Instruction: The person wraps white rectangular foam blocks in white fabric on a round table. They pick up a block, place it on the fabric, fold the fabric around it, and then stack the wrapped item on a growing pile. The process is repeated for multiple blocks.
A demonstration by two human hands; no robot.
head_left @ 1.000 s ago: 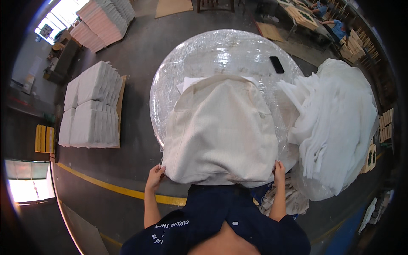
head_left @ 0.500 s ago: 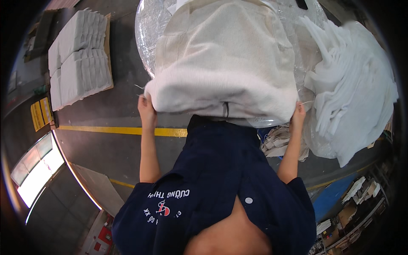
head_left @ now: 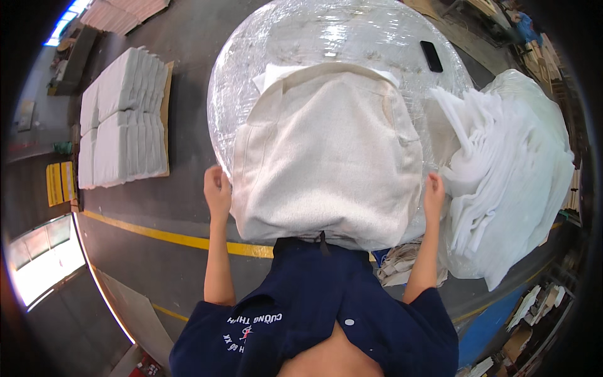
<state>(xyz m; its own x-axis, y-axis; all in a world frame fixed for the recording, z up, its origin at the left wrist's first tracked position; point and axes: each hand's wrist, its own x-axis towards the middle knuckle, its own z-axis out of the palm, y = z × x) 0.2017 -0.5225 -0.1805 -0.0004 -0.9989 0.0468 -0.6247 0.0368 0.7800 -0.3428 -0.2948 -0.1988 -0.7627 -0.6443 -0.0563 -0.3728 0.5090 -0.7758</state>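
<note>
A beige fabric cushion cover [head_left: 326, 157], bulging as if padded, lies in front of me with its near edge against my waist. White padding [head_left: 274, 75] peeks out beyond its far edge. A short dark strip, maybe a zip end, hangs at the near edge's middle. Beside the cover's left side, my left hand [head_left: 217, 188] is raised with its fingers curled in. My right hand [head_left: 433, 193] is beside the right side, its fingers bent together. Both appear just off the fabric, and whatever their fingertips may hold is too small to make out.
Beneath the cover is a round, plastic-wrapped surface [head_left: 301, 38] with a black phone [head_left: 431, 56] on it. White padding sheets [head_left: 496, 176] are heaped at right. Stacked white pads [head_left: 125, 119] stand at left. Fabric scraps [head_left: 402, 265] lie below my right forearm.
Both hands have come off the cover's near corners, which they were gripping. The cover's near edge has dropped against my waist. The view has shifted, showing more of the wrapped surface and the phone.
</note>
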